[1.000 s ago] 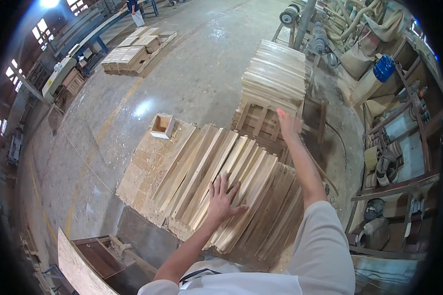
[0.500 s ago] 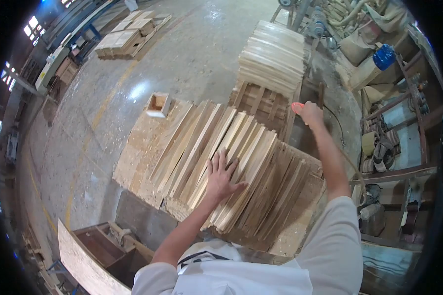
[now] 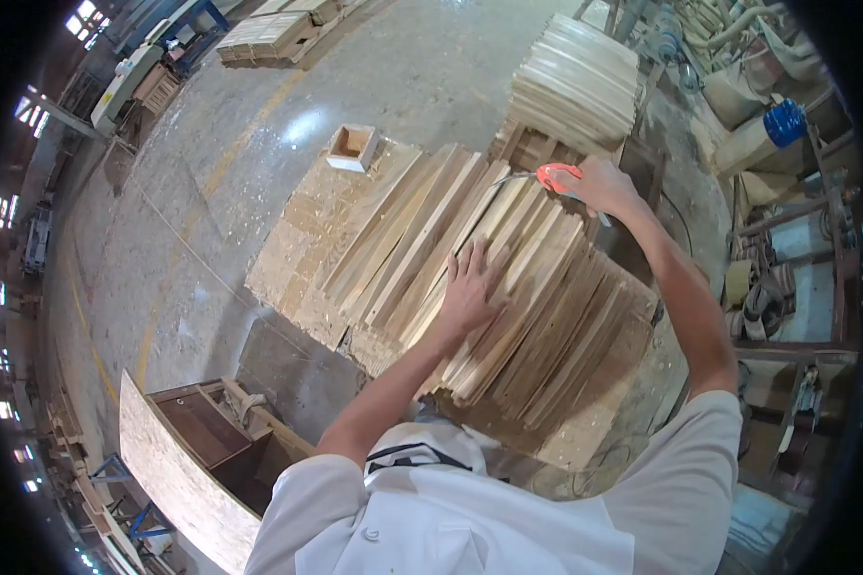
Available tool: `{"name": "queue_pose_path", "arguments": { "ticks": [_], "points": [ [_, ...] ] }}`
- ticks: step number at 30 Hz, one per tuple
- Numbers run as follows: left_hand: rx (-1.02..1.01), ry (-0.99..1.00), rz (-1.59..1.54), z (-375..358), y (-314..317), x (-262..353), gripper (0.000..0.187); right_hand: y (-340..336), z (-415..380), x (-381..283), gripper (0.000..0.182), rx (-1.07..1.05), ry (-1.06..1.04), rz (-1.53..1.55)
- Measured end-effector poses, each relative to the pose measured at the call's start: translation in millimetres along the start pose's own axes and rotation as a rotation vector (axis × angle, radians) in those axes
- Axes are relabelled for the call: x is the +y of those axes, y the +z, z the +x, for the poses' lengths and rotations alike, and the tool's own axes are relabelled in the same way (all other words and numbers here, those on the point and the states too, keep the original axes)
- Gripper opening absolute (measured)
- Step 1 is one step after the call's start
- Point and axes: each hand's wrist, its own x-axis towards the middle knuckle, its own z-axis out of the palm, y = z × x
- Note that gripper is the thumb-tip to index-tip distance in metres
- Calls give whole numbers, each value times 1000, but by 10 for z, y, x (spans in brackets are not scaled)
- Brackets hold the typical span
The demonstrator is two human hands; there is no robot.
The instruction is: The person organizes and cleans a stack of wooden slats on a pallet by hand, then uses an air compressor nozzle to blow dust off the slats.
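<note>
My left hand point(image 3: 471, 293) lies flat with its fingers apart on a row of wooden strips point(image 3: 441, 230). Closed around an orange air blow gun point(image 3: 558, 178), my right hand point(image 3: 608, 188) is at the far end of that row. The gun's thin bent nozzle points left, over the ends of the strips. Pale and darker strips lie side by side, some tilted against each other, on a worn wooden board point(image 3: 292, 259). My right fingers partly cover the gun's handle.
A small open wooden box point(image 3: 352, 148) sits at the board's far left corner. Beyond my right hand rises a stack of pale boards point(image 3: 577, 81). A wooden cabinet-like box point(image 3: 197, 450) stands at lower left, and a cluttered rack point(image 3: 825, 230) runs along the right.
My right hand has brought the air blow gun left, over the far ends of the strips, and its nozzle now shows. The left hand stays on the strips while the view has shifted.
</note>
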Motion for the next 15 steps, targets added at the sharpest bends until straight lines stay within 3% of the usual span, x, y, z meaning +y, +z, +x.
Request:
{"name": "queue_pose_path", "arguments": {
  "ticks": [2, 3, 7, 10, 14, 15],
  "points": [
    [0, 5, 83, -11, -51, -13, 95, 116, -258, -107, 69, 28, -13, -47],
    [74, 22, 243, -28, -53, -61, 88, 162, -416, -134, 70, 71, -40, -103],
    [100, -19, 201, -215, -253, -485, 79, 360, -1304, -312, 72, 9, -39, -175],
    [105, 36, 71, -414, -416, -756, 70, 642, -1885, -297, 70, 0, -16, -105],
    [128, 114, -114, -761, -702, -1011, 60, 1131, -2534, -173, 65, 35, 193, -193],
    [119, 79, -377, -877, -792, -1085, 55, 1252, -2691, -174, 63, 71, 250, -171]
  ]
}}
